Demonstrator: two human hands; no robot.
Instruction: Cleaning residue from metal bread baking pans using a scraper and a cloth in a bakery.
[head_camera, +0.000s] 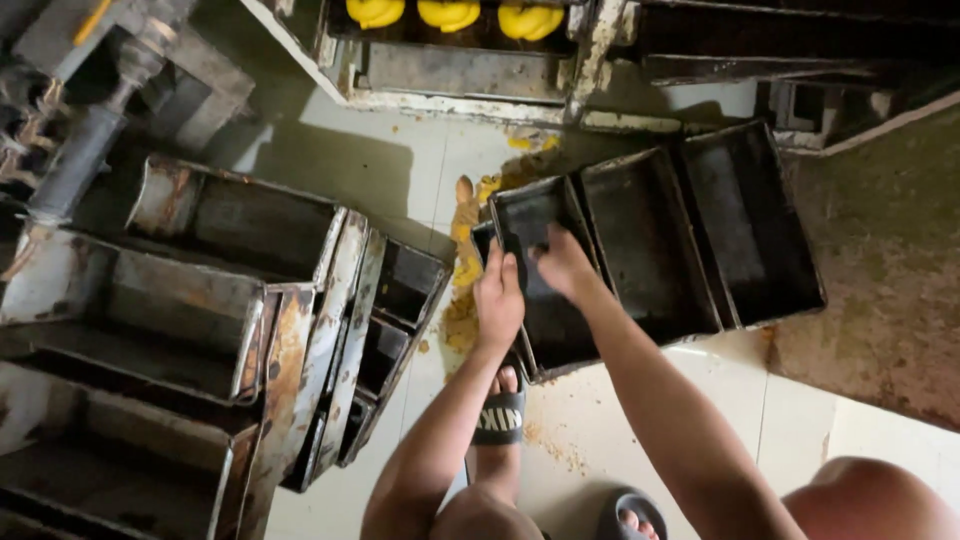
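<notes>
Knees and two sandalled feet sit nearest, at bottom edge; black slide sandal (498, 415) on the near foot, just under the left forearm. Both bare arms reach away toward a row of three joined dark baking tins (650, 240) lying on the pale tiled floor (600, 430) at centre-right.

L hand (497, 295): fingers closed over the left rim of the nearest-left tin (545, 300), thumb side on the outer wall, gripping it. R hand (563, 262): fingers bent down into that same tin, pressing on its inner wall/bottom; can't tell if it pinches anything. Tin set looks tipped up a bit at the left end, but not sure.

Yellow-brown crumbly residue (463, 270) smeared on floor just left of the tins, touching the L hand's side. Left of scene: stack of more worn metal tin sets (200, 300), rusty, leaning on each other, well apart from hands. Far top: rack w/ yellow dough pieces (448, 14) in a tray.
</notes>
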